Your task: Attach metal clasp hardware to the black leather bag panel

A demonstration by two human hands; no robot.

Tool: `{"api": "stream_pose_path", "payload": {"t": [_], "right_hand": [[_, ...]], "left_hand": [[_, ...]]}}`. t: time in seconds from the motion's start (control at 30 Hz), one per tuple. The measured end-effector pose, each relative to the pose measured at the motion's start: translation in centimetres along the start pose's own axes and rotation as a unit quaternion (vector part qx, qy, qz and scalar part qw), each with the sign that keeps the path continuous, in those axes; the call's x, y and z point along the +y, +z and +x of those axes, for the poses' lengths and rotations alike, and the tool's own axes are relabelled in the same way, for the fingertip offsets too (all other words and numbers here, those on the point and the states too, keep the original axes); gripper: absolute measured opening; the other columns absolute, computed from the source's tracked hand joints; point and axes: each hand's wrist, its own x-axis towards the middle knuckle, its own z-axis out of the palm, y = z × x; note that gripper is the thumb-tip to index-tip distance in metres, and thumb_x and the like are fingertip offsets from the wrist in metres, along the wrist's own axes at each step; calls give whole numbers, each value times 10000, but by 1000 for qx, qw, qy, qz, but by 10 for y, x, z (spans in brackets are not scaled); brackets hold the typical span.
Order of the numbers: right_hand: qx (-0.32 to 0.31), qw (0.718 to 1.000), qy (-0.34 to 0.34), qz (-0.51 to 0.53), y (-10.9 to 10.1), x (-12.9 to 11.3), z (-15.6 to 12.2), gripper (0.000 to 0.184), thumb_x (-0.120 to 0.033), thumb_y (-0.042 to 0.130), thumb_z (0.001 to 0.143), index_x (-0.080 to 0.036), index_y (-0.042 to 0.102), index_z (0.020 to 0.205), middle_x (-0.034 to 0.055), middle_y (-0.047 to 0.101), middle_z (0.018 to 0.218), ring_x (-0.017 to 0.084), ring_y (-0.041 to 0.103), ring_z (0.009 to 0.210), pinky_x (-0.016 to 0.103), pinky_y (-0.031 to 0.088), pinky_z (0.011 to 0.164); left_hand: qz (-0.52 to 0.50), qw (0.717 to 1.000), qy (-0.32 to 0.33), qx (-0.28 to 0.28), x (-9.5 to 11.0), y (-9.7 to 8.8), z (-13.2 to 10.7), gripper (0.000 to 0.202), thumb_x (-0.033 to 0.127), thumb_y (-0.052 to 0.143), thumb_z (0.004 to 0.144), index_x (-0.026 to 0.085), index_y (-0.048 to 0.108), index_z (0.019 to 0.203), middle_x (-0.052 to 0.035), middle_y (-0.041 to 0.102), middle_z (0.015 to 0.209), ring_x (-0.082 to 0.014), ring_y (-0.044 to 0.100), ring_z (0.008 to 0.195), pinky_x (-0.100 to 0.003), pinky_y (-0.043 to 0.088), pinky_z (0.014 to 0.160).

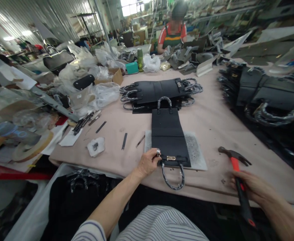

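A flat black bag panel [169, 134] with wrapped handles at both ends lies lengthwise on a grey pad [197, 150] near the table's front edge. My left hand [149, 162] is closed on the panel's near left corner, beside a gold clasp [171, 158] and the near handle [173, 177]. My right hand [249, 187] is closed round the red-and-black shaft of a claw hammer [233, 157], whose head hangs just above the cloth, to the right of the pad.
A stack of similar black panels [159, 92] lies behind. More black bags [262, 93] pile up at right. Small metal tools [124, 140] and a white scrap [96, 146] lie at left. Plastic bags and clutter [86, 77] fill the far left. Another person [174, 30] works across the table.
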Motion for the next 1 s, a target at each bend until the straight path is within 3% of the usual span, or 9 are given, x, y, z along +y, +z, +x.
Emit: {"api": "stream_pose_path", "payload": {"t": [0.13,0.2,0.27,0.33,0.43,0.6,0.77,0.9,1.0], "right_hand": [[-60,965,174,189,28,-62,-25,358,-450,739,593,-263,445,678,-56,314,563,84,245,420,256,247,369],[-45,962,178,200,45,-100,-46,377,-581,686,731,-259,495,770,-74,298,574,78,227,404,231,222,356],[-64,985,95,127,59,-135,-64,448,-714,557,846,-267,533,858,-54,378,574,107,302,398,256,268,355],[-54,996,-66,-1,71,-165,-76,473,-735,467,906,-270,544,854,-22,462,561,138,397,419,285,316,399],[-49,937,-290,-188,87,-196,-84,438,-638,398,973,-265,503,770,-6,490,506,147,414,400,302,252,446],[-104,845,-414,-321,91,-225,-86,364,-439,363,1042,-243,461,752,-31,486,476,120,350,336,300,147,446],[39,868,-446,-212,93,-225,-90,276,-371,392,1052,-226,499,844,-38,502,542,112,431,411,254,286,462],[-99,827,-443,-332,96,-216,-85,302,-397,411,1031,-232,489,790,-45,467,465,110,326,341,291,121,435],[-80,866,-387,-308,83,-224,-77,337,-474,395,1026,-241,473,795,-40,474,489,120,357,372,287,177,452]], "left_hand": [[-3,1000,-15,3,-1,2,-1,179,76,618,843,203,672,957,-61,738,1022,-233,717,982,-374,600,927],[-1,1000,-21,0,1,1,-1,187,61,619,834,204,675,940,-55,745,1016,-229,721,971,-360,604,916],[1,1000,-23,-4,3,0,0,194,51,617,828,203,677,933,-53,748,1009,-226,723,958,-353,604,912],[5,1000,-26,-6,5,-1,1,190,50,615,828,201,677,926,-52,747,1002,-221,721,947,-346,599,911],[12,999,-47,-14,7,-2,2,174,50,612,827,193,676,903,-45,740,969,-208,712,925,-321,588,899],[17,996,-80,-31,4,-2,1,152,67,607,841,191,672,901,-26,720,901,-186,693,865,-288,572,858],[-6,998,-60,-22,2,-2,-1,141,74,616,852,189,666,918,-49,732,1006,-205,699,968,-308,559,931],[5,998,-54,-28,2,-2,1,161,61,596,856,190,669,918,-38,730,925,-196,707,895,-296,576,861],[8,999,-42,-25,0,-2,1,182,61,599,852,192,675,953,-51,740,996,-208,712,961,-318,577,907]]}}
